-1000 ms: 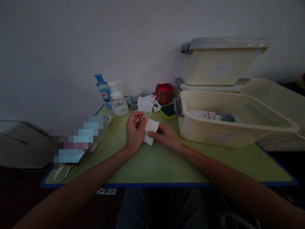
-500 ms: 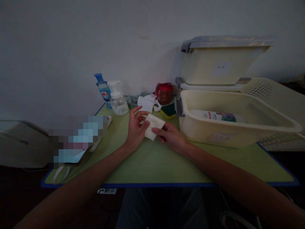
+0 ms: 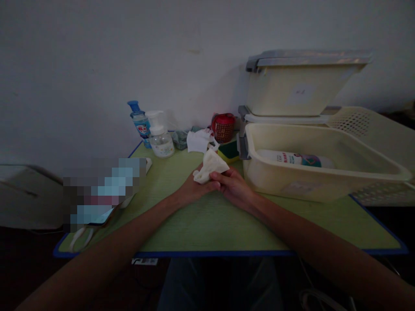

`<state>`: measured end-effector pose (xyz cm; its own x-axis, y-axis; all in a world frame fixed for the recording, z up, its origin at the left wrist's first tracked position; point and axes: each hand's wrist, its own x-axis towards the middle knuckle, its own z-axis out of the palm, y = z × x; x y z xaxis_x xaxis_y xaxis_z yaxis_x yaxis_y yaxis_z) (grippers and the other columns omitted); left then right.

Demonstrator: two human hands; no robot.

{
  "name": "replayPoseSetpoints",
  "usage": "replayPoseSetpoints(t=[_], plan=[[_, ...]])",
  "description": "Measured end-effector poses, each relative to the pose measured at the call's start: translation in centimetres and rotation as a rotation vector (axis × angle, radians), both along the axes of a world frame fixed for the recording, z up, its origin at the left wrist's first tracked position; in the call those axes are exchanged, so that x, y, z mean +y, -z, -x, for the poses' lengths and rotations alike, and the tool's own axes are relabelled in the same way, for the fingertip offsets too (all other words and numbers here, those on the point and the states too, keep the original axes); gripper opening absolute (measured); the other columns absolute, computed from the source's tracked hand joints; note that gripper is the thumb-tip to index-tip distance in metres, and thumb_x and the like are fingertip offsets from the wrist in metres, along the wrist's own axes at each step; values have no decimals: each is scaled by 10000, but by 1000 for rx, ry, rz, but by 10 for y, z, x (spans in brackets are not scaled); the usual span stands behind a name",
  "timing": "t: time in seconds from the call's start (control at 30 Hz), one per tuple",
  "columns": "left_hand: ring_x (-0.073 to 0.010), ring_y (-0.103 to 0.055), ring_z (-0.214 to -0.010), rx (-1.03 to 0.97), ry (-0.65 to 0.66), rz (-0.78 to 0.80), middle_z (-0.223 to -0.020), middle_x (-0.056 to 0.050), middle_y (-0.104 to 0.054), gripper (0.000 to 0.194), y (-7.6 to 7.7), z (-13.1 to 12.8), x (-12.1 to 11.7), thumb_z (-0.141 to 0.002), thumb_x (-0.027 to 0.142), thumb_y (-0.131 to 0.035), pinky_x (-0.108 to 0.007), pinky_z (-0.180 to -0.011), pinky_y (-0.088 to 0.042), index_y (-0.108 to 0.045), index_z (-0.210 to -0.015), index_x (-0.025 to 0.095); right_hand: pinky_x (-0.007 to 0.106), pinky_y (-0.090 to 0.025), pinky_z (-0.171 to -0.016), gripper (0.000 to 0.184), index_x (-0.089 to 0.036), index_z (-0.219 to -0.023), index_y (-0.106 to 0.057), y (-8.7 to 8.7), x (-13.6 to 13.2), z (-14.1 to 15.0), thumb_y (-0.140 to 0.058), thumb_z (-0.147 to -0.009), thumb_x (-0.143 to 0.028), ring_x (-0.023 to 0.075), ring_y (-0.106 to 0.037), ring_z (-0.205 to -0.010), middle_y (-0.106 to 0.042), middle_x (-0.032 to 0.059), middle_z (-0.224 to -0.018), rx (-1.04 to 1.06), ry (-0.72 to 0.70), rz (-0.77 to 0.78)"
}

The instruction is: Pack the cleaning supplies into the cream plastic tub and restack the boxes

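Observation:
A crumpled white tissue [image 3: 212, 164], or a thin cloth, is between my two hands above the table. My left hand [image 3: 194, 188] lies beneath and beside it, holding it from the left; its thumb is stretched to the right and its other fingers are hidden behind the tissue. My right hand [image 3: 234, 183] pinches the tissue's lower right part between thumb and fingers. The hands touch each other at the thumb. Just beyond are a white piece of paper or cloth [image 3: 196, 142] and a green and yellow sponge [image 3: 228, 151].
A blue-capped bottle [image 3: 139, 123] and a pump bottle [image 3: 162, 142] stand back left. A red patterned container [image 3: 224, 128] is by the wall. To the right, a cream bin [image 3: 292, 183] holds a white bottle [image 3: 285, 157]; a lidded box [image 3: 292, 90] stands behind. A phone [image 3: 103, 214] leans left.
The tissue went from a flat folded square to a crumpled, peaked shape. My left hand turned and slid lower beneath it, its raised fingers now hidden. My right hand stays about in place.

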<state>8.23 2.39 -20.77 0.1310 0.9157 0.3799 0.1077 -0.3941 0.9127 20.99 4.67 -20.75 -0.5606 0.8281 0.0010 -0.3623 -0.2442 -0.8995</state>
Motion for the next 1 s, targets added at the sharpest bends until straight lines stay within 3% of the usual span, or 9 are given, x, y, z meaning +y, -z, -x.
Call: replayPoseSetpoints(t=[0.17, 0.47, 0.63, 0.77, 1.0], plan=[[-149, -587, -574, -10, 48, 44, -578, -9, -592, 360, 1, 5, 3, -738, 522, -570, -271, -558, -518, -618, -748, 165, 195, -326, -475, 309, -174, -718, -578, 1, 5, -1, -752, -526, -341, 65, -450, -539, -555, -33, -654, -68, -15, -30], [-216, -649, -842, -186, 99, 207, -898, -97, -691, 453, 11, 24, 15, -671, 539, -642, -382, -804, -522, -671, -918, 161, 251, -407, -661, 420, -213, -940, -522, -4, 10, -11, -711, -592, -353, 110, -475, -731, -555, 12, -961, -334, 262, -384], [-201, -647, -803, -115, 169, 274, -891, -86, -690, 436, 10, 23, 14, -647, 531, -655, -353, -721, -539, -667, -888, 167, 251, -399, -636, 373, -212, -927, -559, -4, 12, -15, -688, -620, -379, 121, -463, -733, -532, 16, -921, -411, 275, -487], [-158, -617, -666, 3, 85, 220, -759, -48, -677, 348, 9, 23, 15, -672, 466, -645, -279, -615, -517, -665, -836, 159, 246, -401, -648, 265, -197, -747, -561, -3, 15, -15, -687, -618, -392, 118, -473, -743, -501, -1, -846, -348, 244, -510], [-143, -611, -607, 86, -28, 35, -714, -23, -681, 287, 1, 21, 12, -682, 407, -655, -240, -562, -502, -667, -825, 159, 256, -406, -708, 236, -190, -747, -557, -3, 16, -14, -685, -622, -344, 112, -494, -734, -530, -23, -763, -299, 234, -432]])
